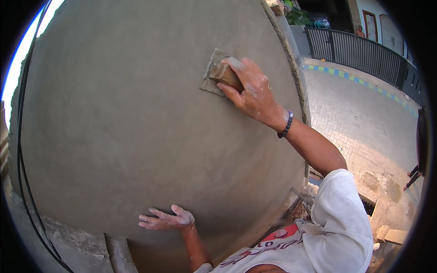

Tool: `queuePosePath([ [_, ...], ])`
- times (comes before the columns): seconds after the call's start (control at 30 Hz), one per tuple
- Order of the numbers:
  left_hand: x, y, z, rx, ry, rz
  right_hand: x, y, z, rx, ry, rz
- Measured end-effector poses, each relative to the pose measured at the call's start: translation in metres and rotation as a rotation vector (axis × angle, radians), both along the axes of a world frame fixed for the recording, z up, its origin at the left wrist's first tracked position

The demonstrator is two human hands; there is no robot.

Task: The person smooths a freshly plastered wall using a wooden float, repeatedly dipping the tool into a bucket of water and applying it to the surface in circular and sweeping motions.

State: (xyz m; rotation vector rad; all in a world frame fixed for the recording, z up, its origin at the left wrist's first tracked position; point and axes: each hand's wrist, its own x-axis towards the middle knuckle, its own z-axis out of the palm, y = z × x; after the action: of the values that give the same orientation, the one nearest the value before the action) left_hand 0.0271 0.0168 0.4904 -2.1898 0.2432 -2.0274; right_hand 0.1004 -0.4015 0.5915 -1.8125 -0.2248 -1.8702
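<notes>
A smooth grey plastered wall (123,113) fills most of the view in front of me. My right hand (252,91) is closed round the block-shaped grip of a plastering float (214,68), whose flat, mortar-smeared plate lies against the upper right part of the wall. Dark beads circle that wrist. Lower down, my left hand (168,219) is spread out with fingers apart, at the wall's lower middle; it holds nothing. Grey-white smears coat the fingers of both hands.
Black cables (20,136) hang along the left side. The wall's rough right edge (291,54) borders a paved lane (346,118) below. Beyond stand a dark metal gate (359,50) and a person (360,32). Another person's legs (412,177) show at far right.
</notes>
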Motion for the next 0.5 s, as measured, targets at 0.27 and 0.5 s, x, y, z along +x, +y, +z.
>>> queuePosePath([
  [0.27, 0.002, 0.0, -0.006, 0.016, -0.03, 0.048, 0.008, -0.001, 0.036, 0.27, -0.059, -0.006],
  [0.5, 0.003, 0.0, -0.009, 0.064, 0.004, 0.026, 0.024, -0.067, -0.015, 0.518, -0.07, -0.113],
])
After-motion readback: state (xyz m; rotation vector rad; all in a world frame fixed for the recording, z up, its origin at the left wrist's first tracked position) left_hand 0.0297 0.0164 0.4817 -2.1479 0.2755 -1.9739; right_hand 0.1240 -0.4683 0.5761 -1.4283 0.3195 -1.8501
